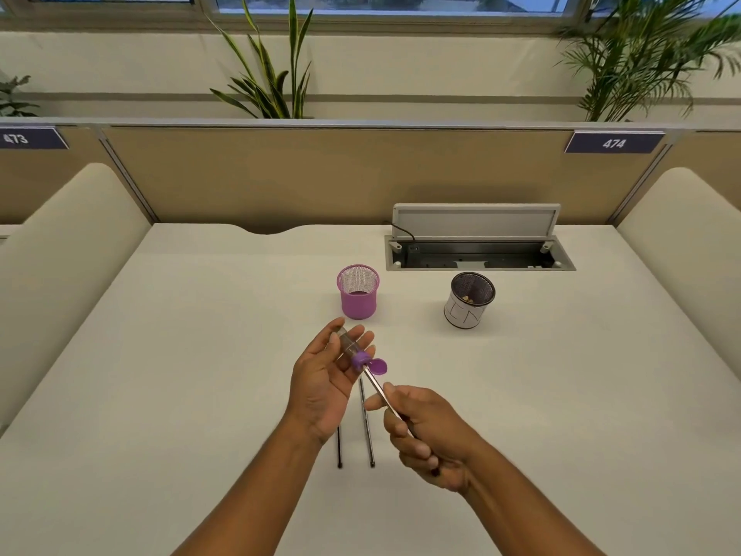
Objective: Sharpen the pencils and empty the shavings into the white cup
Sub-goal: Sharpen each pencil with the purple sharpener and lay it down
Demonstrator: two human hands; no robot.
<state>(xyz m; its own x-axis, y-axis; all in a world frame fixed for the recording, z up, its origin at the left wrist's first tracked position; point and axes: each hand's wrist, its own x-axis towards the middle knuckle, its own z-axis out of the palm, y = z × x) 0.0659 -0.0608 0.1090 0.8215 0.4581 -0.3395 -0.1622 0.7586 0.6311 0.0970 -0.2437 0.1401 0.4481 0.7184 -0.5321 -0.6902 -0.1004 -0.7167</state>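
The left hand (320, 379) is raised above the counter (160, 395), palm turned inward, its fingers and thumb grasping a small sharpener (353, 349) with a clear barrel and a purple end; a purple flap hangs open just beside that end, toward the right hand. The right hand (425, 431) sits nearer the person and slightly to the right of the left, curled around a pencil (379, 389), thumb and forefinger pinching the shaft. The pencil slants up and away from this hand, and its far end meets the purple end of the sharpener; whether the tip is fully seated inside cannot be told. Directly beneath the gap between the two hands, two more pencils (367, 427) lie flat on the counter, roughly parallel, close together but apart, their far ends hidden behind the left hand. Beyond the left hand's fingertips stands a purple mesh cup (358, 292), upright. Farther off, beyond and to the right of the right hand, stands the white cup (467, 302), upright, dark mesh showing inside with a few pale scraps at the bottom. Behind it a cable tray (477, 254) in the counter lies open, lid raised.
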